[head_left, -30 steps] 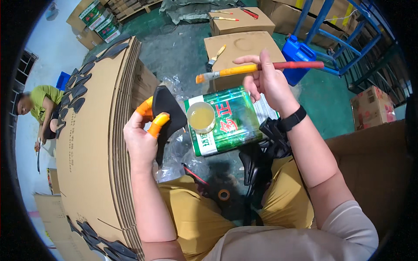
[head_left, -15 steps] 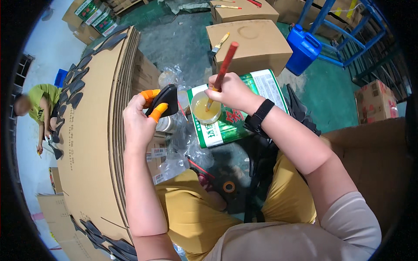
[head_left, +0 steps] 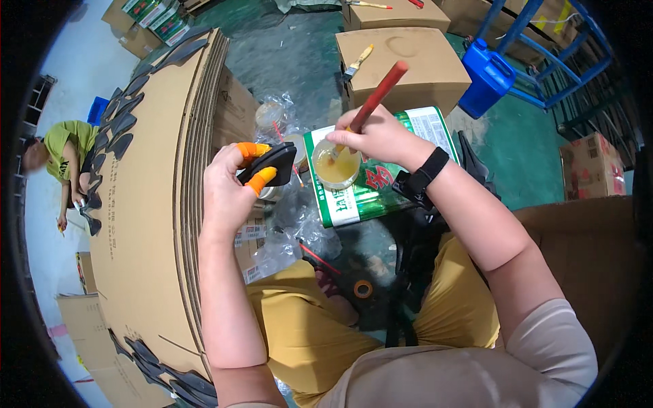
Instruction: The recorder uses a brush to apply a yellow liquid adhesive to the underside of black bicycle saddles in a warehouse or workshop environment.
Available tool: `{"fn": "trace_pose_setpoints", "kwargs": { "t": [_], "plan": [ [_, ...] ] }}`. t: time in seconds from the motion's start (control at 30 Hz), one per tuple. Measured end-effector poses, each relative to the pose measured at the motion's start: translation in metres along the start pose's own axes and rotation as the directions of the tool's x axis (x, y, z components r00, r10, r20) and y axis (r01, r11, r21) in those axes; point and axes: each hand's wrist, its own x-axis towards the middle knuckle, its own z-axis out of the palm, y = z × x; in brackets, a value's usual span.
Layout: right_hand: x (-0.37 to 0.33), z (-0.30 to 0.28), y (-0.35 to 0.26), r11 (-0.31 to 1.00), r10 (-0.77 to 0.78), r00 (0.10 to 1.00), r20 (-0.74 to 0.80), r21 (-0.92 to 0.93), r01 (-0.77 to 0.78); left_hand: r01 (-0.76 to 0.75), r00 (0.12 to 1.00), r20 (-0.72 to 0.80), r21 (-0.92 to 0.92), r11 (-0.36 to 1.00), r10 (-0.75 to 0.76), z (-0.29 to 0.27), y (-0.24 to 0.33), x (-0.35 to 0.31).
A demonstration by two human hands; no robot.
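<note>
My left hand (head_left: 228, 194), with orange finger covers on some fingertips, pinches a flat black piece (head_left: 283, 168) with rounded corners. To its right, my right hand (head_left: 384, 137) is closed around a red-handled brush (head_left: 381, 92). The brush slants down into a clear cup (head_left: 338, 181) of yellowish liquid, its tip inside the cup. Beneath the cup is a green-and-white rectangular can (head_left: 401, 201). Part of the cup's far rim is covered by my right hand.
Stacked cardboard (head_left: 146, 224) stands on the left, black curved pieces (head_left: 122, 124) along its edges. Beyond it, a person in green (head_left: 70, 146) works. Ahead are a cardboard box (head_left: 408, 61) bearing a flat paintbrush (head_left: 358, 62), and a blue jug (head_left: 486, 78). Plastic bags (head_left: 306, 217) lie between.
The whole view has shifted slightly. The black piece in my left hand has tilted flatter. My right hand still has the brush in the cup, its handle leaning further right.
</note>
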Motion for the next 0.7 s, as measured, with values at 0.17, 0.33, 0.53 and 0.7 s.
{"fn": "trace_pose_setpoints", "kwargs": {
  "t": [0.17, 0.33, 0.53, 0.7],
  "plan": [
    [-0.005, -0.011, 0.012, 0.984, -0.149, 0.988, -0.050, -0.103, 0.143, 0.021, 1.000, -0.005, -0.058, 0.998, -0.022, 0.005, 0.004, 0.002],
    [-0.012, -0.048, -0.001, 0.975, -0.056, 0.954, -0.296, 0.190, 0.117, -0.015, 1.000, 0.004, -0.029, 0.999, 0.015, 0.009, 0.008, 0.004],
    [-0.029, -0.069, -0.027, 0.844, -0.033, 0.951, -0.308, 0.501, 0.191, -0.072, 0.997, 0.022, 0.023, 0.997, 0.071, 0.016, 0.023, 0.009],
    [-0.035, -0.061, -0.038, 0.843, -0.082, 0.953, -0.292, 0.489, 0.223, -0.097, 0.995, 0.032, 0.036, 0.995, 0.096, 0.021, 0.035, 0.012]
  ]
}}
